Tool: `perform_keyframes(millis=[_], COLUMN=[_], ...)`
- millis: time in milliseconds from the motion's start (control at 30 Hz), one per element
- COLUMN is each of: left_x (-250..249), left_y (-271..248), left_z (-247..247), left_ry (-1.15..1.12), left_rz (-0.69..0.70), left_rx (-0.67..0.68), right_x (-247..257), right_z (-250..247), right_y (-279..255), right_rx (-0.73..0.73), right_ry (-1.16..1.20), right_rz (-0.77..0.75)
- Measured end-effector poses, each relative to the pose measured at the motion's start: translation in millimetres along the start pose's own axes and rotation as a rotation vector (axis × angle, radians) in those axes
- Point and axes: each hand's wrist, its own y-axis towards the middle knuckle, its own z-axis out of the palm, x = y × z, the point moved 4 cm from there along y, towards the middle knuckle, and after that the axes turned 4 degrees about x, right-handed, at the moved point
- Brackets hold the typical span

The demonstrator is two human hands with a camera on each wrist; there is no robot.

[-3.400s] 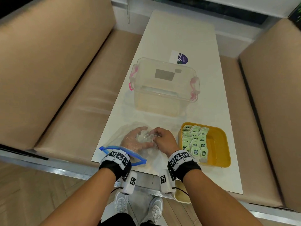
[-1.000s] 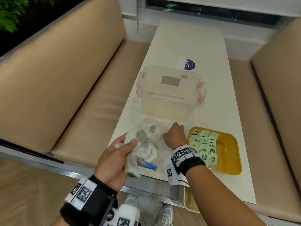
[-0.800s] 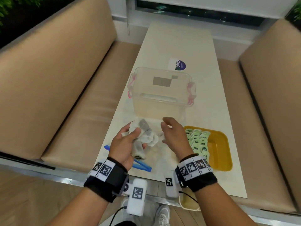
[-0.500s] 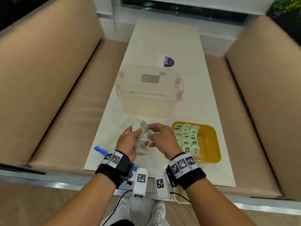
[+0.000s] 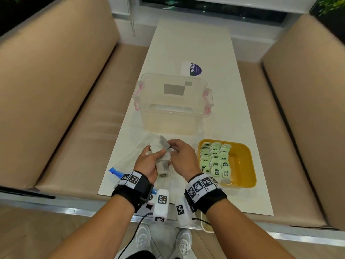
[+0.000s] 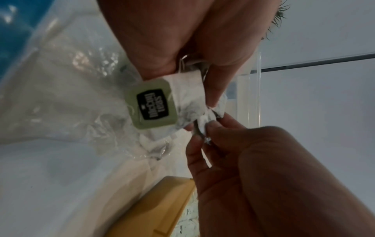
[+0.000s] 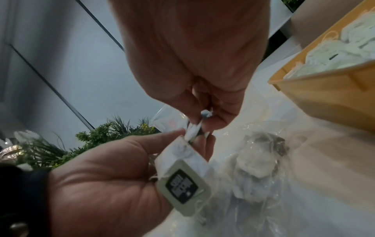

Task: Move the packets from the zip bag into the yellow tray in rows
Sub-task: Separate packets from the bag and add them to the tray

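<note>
My left hand (image 5: 149,162) grips a small bunch of white tea-bag packets (image 5: 162,149) just above the clear zip bag (image 5: 130,161), which lies flat on the table. A green tag (image 6: 152,104) hangs from the bunch. My right hand (image 5: 180,154) meets it from the right and pinches the end of one packet (image 7: 195,129) between thumb and fingers. A few packets (image 7: 257,162) lie inside the bag. To the right, the yellow tray (image 5: 242,161) holds rows of green-tagged packets (image 5: 214,159) in its left part.
A clear plastic box (image 5: 172,103) with pink latches stands behind the bag. The bag's blue zip strip (image 5: 114,170) lies near the table's front left edge. Beige benches flank the narrow white table (image 5: 192,43). The tray's right part shows bare yellow.
My left hand pulled out of the bag and lifted a bunch of packets. My right hand moved in from the tray side and now pinches one packet of the bunch.
</note>
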Motion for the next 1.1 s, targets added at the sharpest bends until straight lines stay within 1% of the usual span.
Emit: perform_keyframes(millis=[100, 167, 300, 367, 467, 500, 633, 867, 967, 1100], left_x=[3, 3, 1, 3, 6, 7, 12, 2, 0, -1], left_y=[6, 5, 3, 7, 10, 10, 12, 9, 7, 4], left_z=[-6, -4, 2, 0, -1, 0, 5, 6, 5, 2], left_ry=[0.003, -0.032, -0.107, -0.149, -0.199, -0.205, -0.215, -0.299, -0.345, -0.315], left_rz=[0.03, 0.043, 0.06, 0.07, 0.085, 0.09, 0.104, 0.155, 0.15, 0.156], left_rx=[-0.069, -0.065, -0.026, -0.032, -0.081, -0.083, -0.013, -0.023, -0.031, -0.002], right_x=[-4, -10, -25, -33, -37, -35, -23, -13, -10, -17], right_z=[2, -1, -13, -14, -2, 3, 7, -17, -41, -96], right_y=[-2, -3, -14, -24, -38, -41, -43, -48, -54, -63], right_rx=[0.042, 0.055, -0.014, -0.03, 0.074, 0.096, 0.033, -0.05, -0.085, -0.156], right_ry=[-0.019, -0.015, 0.082, 0.117, 0.273, 0.311, 0.334, 0.18, 0.133, 0.086], right_rz=[0.006, 0.029, 0.086, 0.136, 0.255, 0.264, 0.168, 0.028, -0.004, 0.001])
